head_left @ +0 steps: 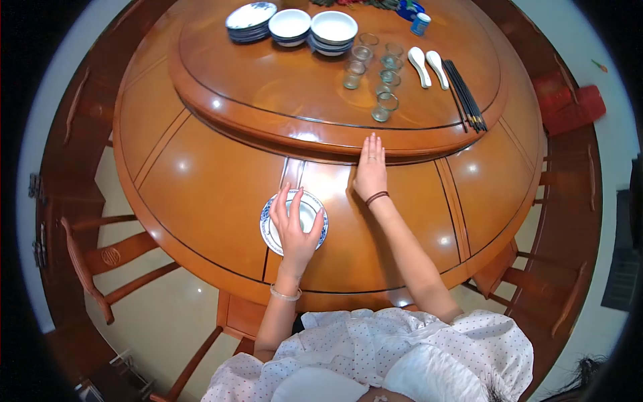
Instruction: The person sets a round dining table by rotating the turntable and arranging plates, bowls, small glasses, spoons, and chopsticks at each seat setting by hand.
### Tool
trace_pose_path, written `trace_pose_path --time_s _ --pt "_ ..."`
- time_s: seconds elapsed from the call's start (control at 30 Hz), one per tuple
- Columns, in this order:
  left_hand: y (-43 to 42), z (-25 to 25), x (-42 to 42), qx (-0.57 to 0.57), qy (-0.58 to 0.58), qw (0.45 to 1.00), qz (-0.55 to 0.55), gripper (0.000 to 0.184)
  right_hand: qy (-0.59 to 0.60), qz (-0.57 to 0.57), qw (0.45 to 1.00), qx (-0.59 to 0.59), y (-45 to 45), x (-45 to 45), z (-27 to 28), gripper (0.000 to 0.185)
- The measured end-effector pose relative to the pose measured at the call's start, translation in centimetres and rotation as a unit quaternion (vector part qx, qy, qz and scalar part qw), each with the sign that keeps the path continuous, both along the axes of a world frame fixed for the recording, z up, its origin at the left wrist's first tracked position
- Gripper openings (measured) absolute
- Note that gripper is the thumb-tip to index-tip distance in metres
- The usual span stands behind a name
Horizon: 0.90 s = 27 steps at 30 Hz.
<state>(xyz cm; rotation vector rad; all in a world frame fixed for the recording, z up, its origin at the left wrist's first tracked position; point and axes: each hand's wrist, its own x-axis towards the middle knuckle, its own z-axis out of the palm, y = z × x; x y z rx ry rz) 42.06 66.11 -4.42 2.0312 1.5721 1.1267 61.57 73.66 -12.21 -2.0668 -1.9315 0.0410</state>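
Note:
My left hand point(295, 224) is spread over a white plate with a blue patterned rim point(266, 234), thumb and fingers apart. A white inner part, perhaps a small bowl point(307, 216), shows between the fingers; the hand hides much of it, and I cannot tell whether the fingertips touch it. My right hand point(371, 171) lies with its fingers stretched out against the edge of the raised round turntable point(268, 119), holding nothing. Nearest to its fingertips is a drinking glass point(383, 110) on the turntable.
On the turntable stand stacked plates point(251, 17), two bowl stacks point(290, 25), several glasses point(351, 75), two white spoons point(419, 67), black chopsticks point(467, 97) and a blue can point(420, 25). Wooden chairs point(120, 254) surround the round table point(207, 194). A red object point(579, 107) sits at right.

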Motion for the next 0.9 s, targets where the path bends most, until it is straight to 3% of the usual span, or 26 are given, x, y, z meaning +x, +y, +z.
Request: trace_pose_path --time_s 0.13,0.23,0.33,0.47,0.53,0.57,0.63,0.7,0.8,0.9 --pt "1.8 0.8 3.9 0.014 0.009 0.998 -0.055 0.041 0.036 -0.013 0.999 0.011 0.1 -0.7 0.3 0.074" --pt "2.1 0.5 6.8 -0.001 -0.011 0.997 -0.077 0.038 0.065 -0.003 0.998 -0.019 0.4 -0.8 1.0 0.068" --pt "1.3 -0.3 9.6 -0.016 -0.013 0.995 -0.102 0.038 -0.047 0.000 0.998 -0.031 0.9 -0.7 -0.7 0.062" --pt "1.4 -1.0 11.8 -0.042 -0.001 0.990 -0.131 0.040 -0.034 0.030 0.999 0.013 1.1 0.3 -1.6 0.060" --pt "1.9 -0.9 12.2 -0.062 0.005 0.990 -0.127 0.039 0.179 0.160 0.967 0.087 0.5 2.8 0.2 0.043" --pt "2.3 -1.0 12.2 -0.058 0.006 0.990 -0.131 0.039 0.178 0.156 0.967 0.092 0.6 4.4 0.6 0.043" --pt "3.0 -1.1 12.0 -0.064 0.012 0.992 -0.105 0.040 0.353 -0.048 0.926 0.123 1.6 7.8 1.9 0.022" --pt "3.5 -1.8 11.9 -0.062 0.013 0.993 -0.099 0.039 0.382 -0.151 0.869 0.276 6.2 12.1 3.8 0.013" --pt "3.8 -1.7 12.6 -0.066 0.013 0.994 -0.090 0.038 0.231 -0.243 0.917 0.217 13.4 17.6 4.8 0.031" --pt "3.6 -1.4 13.9 -0.069 -0.004 0.994 -0.088 0.037 0.151 -0.302 0.932 0.133 17.5 18.5 4.9 0.033"
